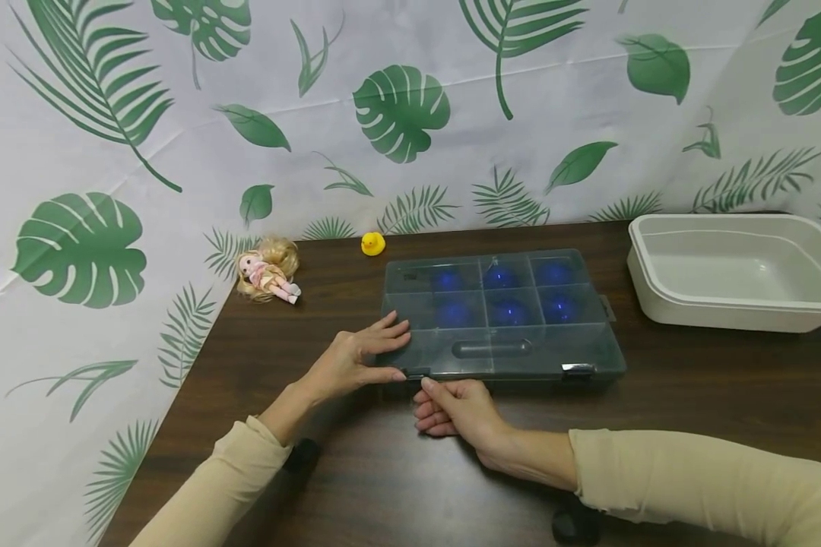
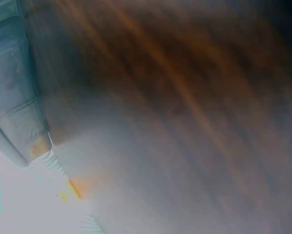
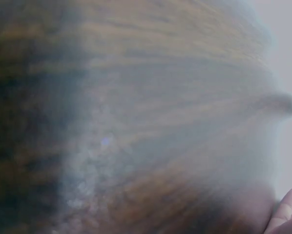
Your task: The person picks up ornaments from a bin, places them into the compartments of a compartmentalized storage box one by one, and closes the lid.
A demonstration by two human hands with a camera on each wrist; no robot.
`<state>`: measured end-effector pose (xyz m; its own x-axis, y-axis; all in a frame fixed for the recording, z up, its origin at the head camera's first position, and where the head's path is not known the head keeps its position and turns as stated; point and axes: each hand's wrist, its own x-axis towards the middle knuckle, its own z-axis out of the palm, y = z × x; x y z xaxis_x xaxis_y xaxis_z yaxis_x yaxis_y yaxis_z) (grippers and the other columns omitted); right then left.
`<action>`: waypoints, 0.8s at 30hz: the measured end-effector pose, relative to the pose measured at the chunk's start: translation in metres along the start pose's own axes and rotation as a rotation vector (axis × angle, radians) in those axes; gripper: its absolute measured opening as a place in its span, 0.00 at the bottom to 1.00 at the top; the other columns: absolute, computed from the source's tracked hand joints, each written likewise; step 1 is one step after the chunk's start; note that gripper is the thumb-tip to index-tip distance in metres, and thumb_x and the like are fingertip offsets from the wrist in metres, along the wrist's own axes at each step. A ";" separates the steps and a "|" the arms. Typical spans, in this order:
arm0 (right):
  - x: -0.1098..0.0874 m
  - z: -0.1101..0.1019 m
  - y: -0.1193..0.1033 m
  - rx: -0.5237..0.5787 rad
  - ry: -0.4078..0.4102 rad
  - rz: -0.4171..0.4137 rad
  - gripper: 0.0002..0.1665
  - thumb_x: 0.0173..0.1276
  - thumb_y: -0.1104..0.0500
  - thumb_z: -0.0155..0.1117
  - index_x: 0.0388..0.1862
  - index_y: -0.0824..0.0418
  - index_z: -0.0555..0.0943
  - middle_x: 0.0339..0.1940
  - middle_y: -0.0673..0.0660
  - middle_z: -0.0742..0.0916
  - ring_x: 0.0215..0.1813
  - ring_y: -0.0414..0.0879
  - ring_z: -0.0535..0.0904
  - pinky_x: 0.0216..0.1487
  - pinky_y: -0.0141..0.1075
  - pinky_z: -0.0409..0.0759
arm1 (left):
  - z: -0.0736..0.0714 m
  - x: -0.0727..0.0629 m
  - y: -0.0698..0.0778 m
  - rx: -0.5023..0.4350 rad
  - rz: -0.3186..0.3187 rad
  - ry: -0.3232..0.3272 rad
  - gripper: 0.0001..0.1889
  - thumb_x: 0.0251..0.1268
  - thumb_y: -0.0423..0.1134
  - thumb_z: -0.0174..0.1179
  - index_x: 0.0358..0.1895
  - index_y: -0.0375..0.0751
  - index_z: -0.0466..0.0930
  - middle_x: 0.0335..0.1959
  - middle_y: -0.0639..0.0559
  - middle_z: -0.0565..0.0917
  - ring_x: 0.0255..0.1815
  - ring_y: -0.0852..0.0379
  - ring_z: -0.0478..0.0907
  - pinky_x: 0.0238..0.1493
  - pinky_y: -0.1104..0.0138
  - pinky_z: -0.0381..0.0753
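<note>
A clear grey plastic compartment box (image 1: 438, 349) lies flat on the table with its lid down. Blue round objects show through the lid in several compartments. My left hand (image 1: 356, 353) rests its nearly straight fingers on the lid's left front corner, its thumb along the front edge. Close beside that thumb, my right hand (image 1: 468, 414) has its thumb tip at the left front latch (image 1: 416, 373), the other fingers curled below. The left wrist view catches only the box's side (image 2: 14, 78); in the right wrist view, fingers (image 3: 285, 209) show at the lower corner.
A doll (image 1: 267, 273) lies at the back left of the dark wooden table (image 1: 383, 486), with a yellow rubber duck (image 1: 372, 244) near the back edge. An off-white plastic basin (image 1: 725, 315) stands at the right. Leaf-patterned cloth (image 1: 301, 167) hangs behind.
</note>
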<state>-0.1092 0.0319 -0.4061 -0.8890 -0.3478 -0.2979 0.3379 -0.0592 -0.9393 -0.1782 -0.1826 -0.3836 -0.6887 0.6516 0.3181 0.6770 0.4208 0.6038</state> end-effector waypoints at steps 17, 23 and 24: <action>0.004 0.008 -0.006 -0.119 -0.064 0.020 0.30 0.76 0.46 0.44 0.42 0.74 0.78 0.23 0.51 0.83 0.24 0.39 0.81 0.28 0.33 0.82 | -0.004 -0.002 -0.004 0.001 0.009 0.000 0.30 0.47 0.39 0.72 0.57 0.34 0.77 0.61 0.44 0.74 0.70 0.48 0.62 0.61 0.55 0.70; -0.003 -0.001 -0.013 -0.159 -0.235 0.081 0.27 0.76 0.48 0.45 0.43 0.72 0.78 0.26 0.52 0.84 0.27 0.40 0.82 0.32 0.35 0.83 | -0.006 -0.003 -0.004 0.030 0.010 -0.037 0.29 0.48 0.42 0.72 0.56 0.36 0.78 0.61 0.44 0.75 0.69 0.47 0.64 0.61 0.55 0.70; -0.005 -0.005 -0.016 -0.183 -0.281 0.075 0.26 0.75 0.49 0.45 0.43 0.72 0.79 0.27 0.53 0.85 0.28 0.40 0.82 0.34 0.36 0.83 | -0.007 -0.003 -0.004 0.034 0.007 -0.047 0.29 0.49 0.43 0.71 0.56 0.36 0.78 0.61 0.45 0.75 0.68 0.47 0.65 0.61 0.55 0.71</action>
<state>-0.1119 0.0394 -0.3900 -0.7354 -0.5901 -0.3330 0.3158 0.1363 -0.9390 -0.1807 -0.1903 -0.3812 -0.6716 0.6832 0.2867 0.6907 0.4372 0.5760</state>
